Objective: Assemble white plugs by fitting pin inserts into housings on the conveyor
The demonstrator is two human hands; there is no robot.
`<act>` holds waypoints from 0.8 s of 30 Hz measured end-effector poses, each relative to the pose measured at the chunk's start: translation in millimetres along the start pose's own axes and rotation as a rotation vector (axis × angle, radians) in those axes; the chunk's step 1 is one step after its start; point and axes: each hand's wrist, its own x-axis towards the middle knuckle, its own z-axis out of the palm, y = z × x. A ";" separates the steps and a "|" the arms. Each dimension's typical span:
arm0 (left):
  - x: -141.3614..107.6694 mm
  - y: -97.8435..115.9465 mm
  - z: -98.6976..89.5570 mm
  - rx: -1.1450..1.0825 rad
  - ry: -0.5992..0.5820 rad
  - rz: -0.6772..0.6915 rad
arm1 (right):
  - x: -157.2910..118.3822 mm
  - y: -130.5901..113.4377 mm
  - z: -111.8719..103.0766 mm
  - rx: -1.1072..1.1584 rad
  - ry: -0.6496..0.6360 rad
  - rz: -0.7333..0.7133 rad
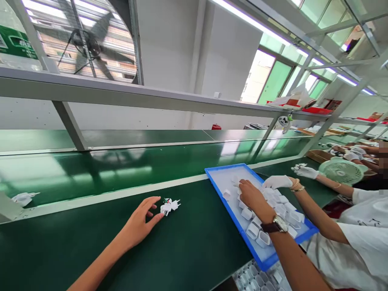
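On the green table, my left hand (142, 220) is spread with thumb and fingers apart, beside a small cluster of white plug parts (170, 206) showing a bit of red and green. Over a blue-rimmed tray (226, 209) my right hand (253, 198), with a watch at the wrist, reaches in with its fingers bent down. Its fingertips are near a white piece (235, 182) at the tray's far left part; what they grip is too small to make out. Many white plastic housings (252, 230) lie in the tray.
A co-worker's white-gloved hand (277, 182) is at the tray's right edge; the other gloved hand (306, 171) holds small white parts. A green fan (342, 170) stands beyond. White pieces (24, 198) lie far left. A shelf beam (151, 99) crosses above the table.
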 end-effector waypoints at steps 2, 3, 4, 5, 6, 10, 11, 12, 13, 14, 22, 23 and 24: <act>0.2 6.0 -5.0 0.049 0.056 0.014 | -5.0 -7.6 2.4 0.043 -0.033 -0.048; -0.9 7.6 -7.1 0.058 0.060 0.015 | -7.1 -12.1 4.2 0.059 -0.051 -0.073; -2.7 8.4 -8.7 0.061 0.056 0.016 | -8.3 -16.8 6.4 0.069 -0.068 -0.092; -4.7 8.3 -9.7 0.060 0.046 0.017 | -8.2 -21.5 8.8 0.075 -0.084 -0.100; -6.8 7.7 -10.4 0.057 0.032 0.016 | -6.4 -25.8 11.3 0.076 -0.100 -0.097; -13.4 4.9 -13.2 0.049 -0.001 -0.019 | 13.7 -33.8 17.9 0.064 -0.136 -0.017; -14.4 5.5 -14.7 0.045 0.004 -0.026 | 20.3 -33.4 18.4 0.061 -0.141 0.005; -15.2 6.7 -16.6 0.038 0.014 -0.030 | 26.8 -32.6 18.4 0.058 -0.145 0.026; -16.0 8.7 -18.6 0.028 0.026 -0.033 | 32.9 -31.6 18.1 0.056 -0.148 0.047; -16.8 11.0 -20.6 0.015 0.036 -0.034 | 38.5 -30.8 17.2 0.054 -0.148 0.065; -21.0 28.1 -16.4 -0.200 0.041 -0.099 | 42.7 -96.0 -15.5 0.204 0.031 -0.091; -19.2 30.5 -12.0 -0.273 0.029 -0.124 | 36.8 -117.5 -20.5 0.244 0.062 -0.157; -16.6 32.9 -7.3 -0.354 0.015 -0.148 | 30.3 -140.3 -24.5 0.294 0.091 -0.236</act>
